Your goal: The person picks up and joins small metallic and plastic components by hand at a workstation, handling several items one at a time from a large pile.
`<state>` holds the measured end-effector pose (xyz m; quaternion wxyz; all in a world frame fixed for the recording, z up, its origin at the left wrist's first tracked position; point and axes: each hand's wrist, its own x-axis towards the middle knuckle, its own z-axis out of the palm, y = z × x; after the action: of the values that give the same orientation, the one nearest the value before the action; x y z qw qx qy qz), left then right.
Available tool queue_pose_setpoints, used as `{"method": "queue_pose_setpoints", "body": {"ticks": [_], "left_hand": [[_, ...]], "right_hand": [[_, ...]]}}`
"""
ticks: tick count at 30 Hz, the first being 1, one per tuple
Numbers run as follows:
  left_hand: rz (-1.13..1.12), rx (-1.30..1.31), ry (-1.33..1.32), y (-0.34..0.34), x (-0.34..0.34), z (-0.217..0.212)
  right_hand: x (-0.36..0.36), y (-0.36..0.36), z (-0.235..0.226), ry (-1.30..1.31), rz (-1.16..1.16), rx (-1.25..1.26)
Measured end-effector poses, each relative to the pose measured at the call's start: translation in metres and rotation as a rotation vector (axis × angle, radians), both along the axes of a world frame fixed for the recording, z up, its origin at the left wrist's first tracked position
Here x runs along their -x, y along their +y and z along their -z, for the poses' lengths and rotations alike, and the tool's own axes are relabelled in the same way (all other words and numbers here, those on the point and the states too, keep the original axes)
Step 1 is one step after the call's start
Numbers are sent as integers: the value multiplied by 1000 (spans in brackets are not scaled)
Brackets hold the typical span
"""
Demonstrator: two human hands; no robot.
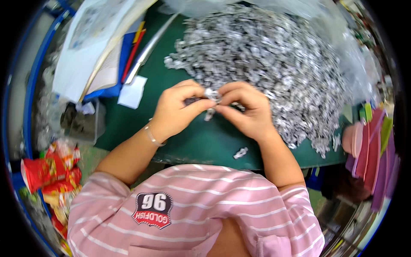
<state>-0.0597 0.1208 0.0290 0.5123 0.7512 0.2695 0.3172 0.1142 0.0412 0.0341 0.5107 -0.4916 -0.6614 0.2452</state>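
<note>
My left hand (pixel 176 106) and my right hand (pixel 251 108) meet over the near side of a green tabletop (pixel 188 147). Both are closed, with thumbs and forefingers pinched around a small silvery metal piece (pixel 211 93). Its exact kind is too small and blurred to make out. Just below the fingertips is another small silvery piece (pixel 209 114); whether it joins the held one I cannot tell. A loose piece (pixel 240 153) lies near the table's front edge. Beyond my hands spreads a large heap of similar silvery pieces (pixel 265 55).
Clear plastic sheeting (pixel 357 60) borders the heap. Papers (pixel 87 38), a blue folder (pixel 112 91), a metal ruler-like strip (pixel 147 50) and a white slip (pixel 132 92) lie left. A clear bin (pixel 99 124) and red packets (pixel 49 171) stand beside the table; pink and purple items (pixel 372 145) hang right.
</note>
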Motion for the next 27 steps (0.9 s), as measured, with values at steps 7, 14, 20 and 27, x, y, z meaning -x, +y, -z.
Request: {"method": "queue_pose_setpoints", "body": {"ticks": [7,14,20,27], "left_hand": [[-96,308,-63,-2,9,16],[-121,557,-386,9,11,15],[-138,590,-429,14,12,18],[-247,615,-548,24,9,3]], "right_hand": [[-37,-61,-5,-271,483,-282],[-204,-230,22,-104,1567,-321],[-273,-282,47,-242,1748,125],[-262,-233,14,-677,1636,-39]]}}
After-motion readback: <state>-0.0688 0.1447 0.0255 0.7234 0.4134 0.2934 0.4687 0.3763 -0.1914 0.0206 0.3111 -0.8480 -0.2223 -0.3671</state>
